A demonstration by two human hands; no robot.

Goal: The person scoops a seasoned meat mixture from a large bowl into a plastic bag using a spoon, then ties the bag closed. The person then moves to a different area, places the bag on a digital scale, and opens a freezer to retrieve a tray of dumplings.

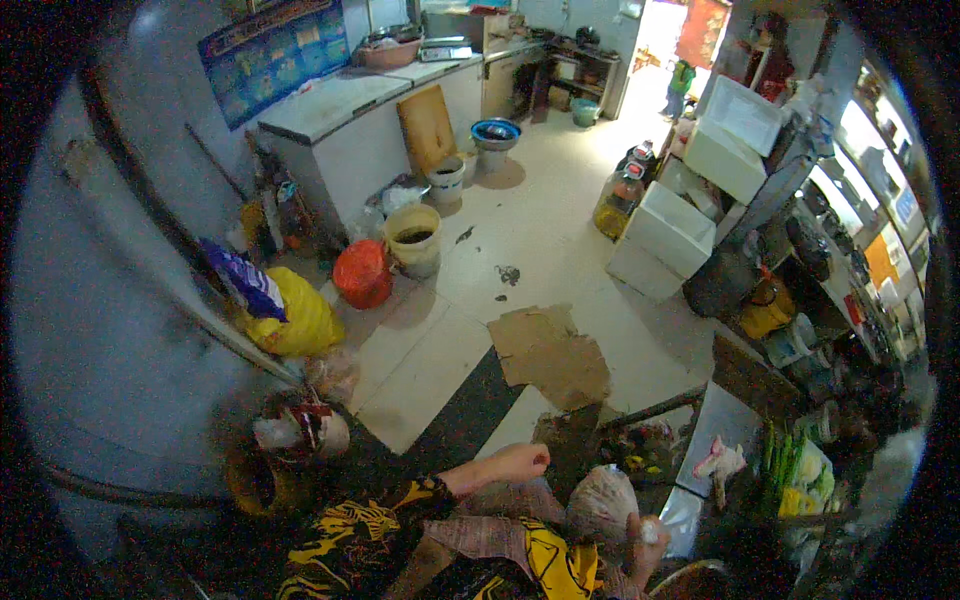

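Note:
My left hand hangs over my lap with its fingers curled in like a fist. Nothing shows in it, though its palm side is hidden. Close to my right knee, my right hand holds a small white thing, too blurred to name. A filled, pale plastic bag sits between my two hands, right beside the right one. Beyond it is a dark basket or crate with mixed scraps, some yellow. Green stalks and pale vegetables lie at the right.
Flattened cardboard covers part of the tiled floor. A red bucket, a cream bucket and a yellow sack stand left. White foam boxes and oil jugs are right. A person is by the bright doorway.

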